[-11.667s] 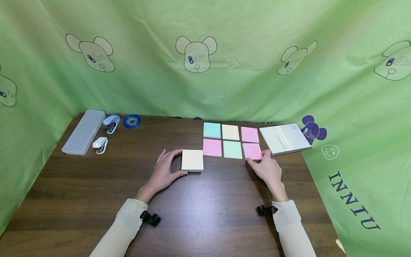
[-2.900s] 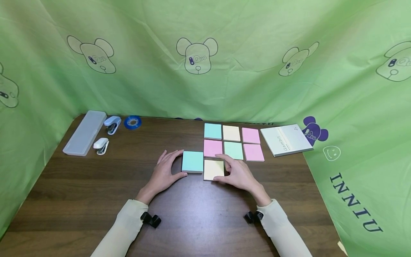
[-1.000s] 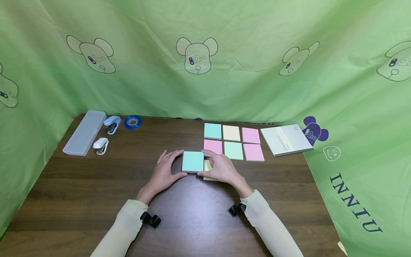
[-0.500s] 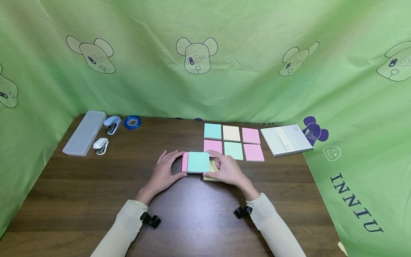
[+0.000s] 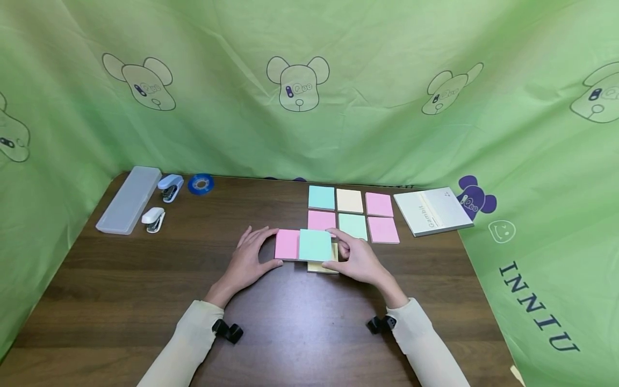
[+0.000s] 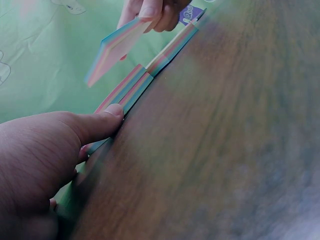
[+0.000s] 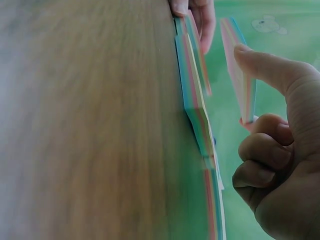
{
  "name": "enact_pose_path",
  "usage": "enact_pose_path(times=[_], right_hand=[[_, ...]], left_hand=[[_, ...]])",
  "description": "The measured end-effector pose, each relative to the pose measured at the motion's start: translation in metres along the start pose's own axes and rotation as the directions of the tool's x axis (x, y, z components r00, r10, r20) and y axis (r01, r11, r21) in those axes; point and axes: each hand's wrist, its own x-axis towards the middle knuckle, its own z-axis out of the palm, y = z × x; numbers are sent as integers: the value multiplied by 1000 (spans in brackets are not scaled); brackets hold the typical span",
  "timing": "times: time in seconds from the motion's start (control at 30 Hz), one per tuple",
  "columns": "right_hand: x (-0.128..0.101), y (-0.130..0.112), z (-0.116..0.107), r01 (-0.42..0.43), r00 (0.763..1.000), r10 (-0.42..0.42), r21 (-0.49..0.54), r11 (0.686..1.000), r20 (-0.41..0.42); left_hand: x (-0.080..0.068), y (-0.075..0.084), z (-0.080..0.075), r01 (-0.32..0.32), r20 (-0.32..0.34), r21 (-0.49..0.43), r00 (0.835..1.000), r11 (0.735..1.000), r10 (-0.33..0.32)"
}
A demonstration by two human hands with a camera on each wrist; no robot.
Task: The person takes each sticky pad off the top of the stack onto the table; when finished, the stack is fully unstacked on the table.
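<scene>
— What is the right hand [image 5: 360,262] doing?

— It is pinching a teal pad [image 5: 315,244] between thumb and fingers, holding it lifted just off the table [image 5: 145,290], a little right of the middle. In the right wrist view the thumb is lying along the pad's edge, with the other fingers curled behind it.

— And the left hand [image 5: 249,262]?

— It is resting on the table with relaxed fingers, thumb and fingertips touching the left edge of a pink stack [image 5: 287,244], bracing it rather than gripping it. The teal pad is overlapping that stack's right side.

— Anything under the teal pad?

— A yellow pad [image 5: 323,265] is peeking out at its near edge, lying flat on the wood.

— What is lying further back?

— Six pads are sitting in two rows just beyond the hands: teal [image 5: 321,197], yellow [image 5: 350,200], pink [image 5: 379,204] in the far row, then pink [image 5: 321,220], teal [image 5: 353,226], pink [image 5: 383,229]. A notebook [image 5: 432,210] is lying right of them. At the far left are a clear case [image 5: 128,199], two staplers [image 5: 170,187] [image 5: 153,219] and a blue tape roll [image 5: 200,184].
</scene>
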Motion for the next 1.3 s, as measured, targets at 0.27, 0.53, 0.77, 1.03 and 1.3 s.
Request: enact_pose_path(times=[0.27,0.53,0.77,1.03,1.3], right_hand=[[-13,10,-12,-13,1000,13,17,1000,0],[-24,22,-21,-4,1000,4,8,1000,-21],[-34,32,-27,-23,999,23,5,1000,-23],[-42,40,-33,-27,1000,27,15,1000,-5],[-50,50,-40,-35,999,35,4,999,-22]], left_hand=[[0,1,-1,20,12,-8,1000,1000,-20],[0,2,-1,32,17,-10,999,999,-32],[0,2,-1,26,18,-15,999,1000,-26],[0,0,0,28,18,-14,999,1000,-28],[0,0,0,25,15,-15,1000,1000,-25]])
